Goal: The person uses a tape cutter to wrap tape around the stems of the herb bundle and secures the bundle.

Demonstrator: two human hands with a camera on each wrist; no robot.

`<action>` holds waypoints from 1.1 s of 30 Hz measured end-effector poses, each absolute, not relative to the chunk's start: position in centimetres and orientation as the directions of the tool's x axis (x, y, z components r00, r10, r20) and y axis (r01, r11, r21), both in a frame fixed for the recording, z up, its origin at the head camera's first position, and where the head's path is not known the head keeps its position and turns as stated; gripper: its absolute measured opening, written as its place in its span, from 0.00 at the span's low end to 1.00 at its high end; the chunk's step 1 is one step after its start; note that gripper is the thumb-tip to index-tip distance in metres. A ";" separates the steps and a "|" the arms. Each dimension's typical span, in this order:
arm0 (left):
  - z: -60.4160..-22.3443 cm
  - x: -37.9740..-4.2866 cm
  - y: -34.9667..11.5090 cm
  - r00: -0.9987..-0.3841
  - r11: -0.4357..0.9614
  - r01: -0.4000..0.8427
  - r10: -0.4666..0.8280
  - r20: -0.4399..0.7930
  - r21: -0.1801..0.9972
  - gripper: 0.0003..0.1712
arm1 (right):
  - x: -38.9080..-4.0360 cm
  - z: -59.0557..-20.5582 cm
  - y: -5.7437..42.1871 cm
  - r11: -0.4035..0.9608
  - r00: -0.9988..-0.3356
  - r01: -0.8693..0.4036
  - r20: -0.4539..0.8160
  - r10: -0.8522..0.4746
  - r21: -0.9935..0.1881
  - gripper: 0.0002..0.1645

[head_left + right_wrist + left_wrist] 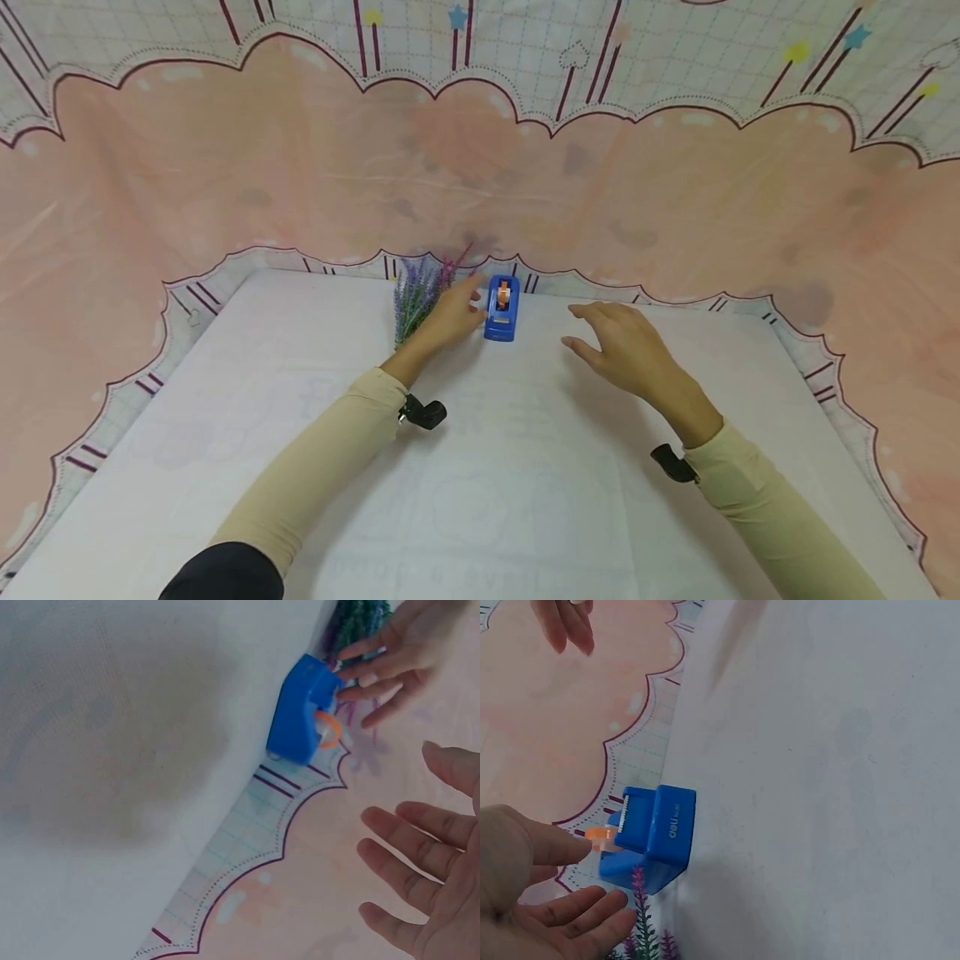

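Observation:
A blue tape dispenser (502, 310) with a small orange-cored roll stands at the far edge of the white sheet. Just left of it is my left hand (452, 314), its fingers extended beside the dispenser; whether they touch it I cannot tell. In the left wrist view, the thumb and fingers (577, 919) are spread apart near the orange core (600, 838). Farther right, my right hand (628, 346) hovers over the sheet with nothing in it, its fingers (405, 881) spread in the right wrist view. Purple and pink artificial lavender (414, 298) lies behind my left hand, partly hidden by it.
The white sheet (480, 500) covers the table under both arms. Beyond it spreads a peach cloth (337, 183) with a scalloped, striped border. Black wrist cameras (424, 413) are worn on both wrists.

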State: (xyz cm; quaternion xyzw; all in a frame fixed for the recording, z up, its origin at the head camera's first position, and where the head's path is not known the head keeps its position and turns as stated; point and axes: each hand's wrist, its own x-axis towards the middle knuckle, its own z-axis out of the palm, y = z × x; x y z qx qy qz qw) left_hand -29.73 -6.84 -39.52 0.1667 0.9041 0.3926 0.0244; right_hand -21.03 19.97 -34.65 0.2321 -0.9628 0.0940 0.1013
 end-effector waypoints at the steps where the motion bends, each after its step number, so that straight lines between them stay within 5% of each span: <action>1: -39.6 -29.8 -6.7 -0.944 0.643 0.284 0.320 0.087 0.711 0.37 | -21.1 -34.7 20.0 0.874 -0.871 -0.468 0.241 -0.429 -0.133 0.32; 9: -39.6 -29.9 -5.2 -0.947 0.733 0.317 0.282 0.156 0.601 0.35 | -21.4 -34.6 19.8 0.871 -0.868 -0.474 0.230 -0.439 -0.125 0.32; 33: -42.1 -32.4 -4.4 -0.975 0.525 0.204 0.186 0.123 0.827 0.36 | -22.6 -35.0 18.8 0.880 -0.889 -0.450 0.170 -0.425 -0.151 0.32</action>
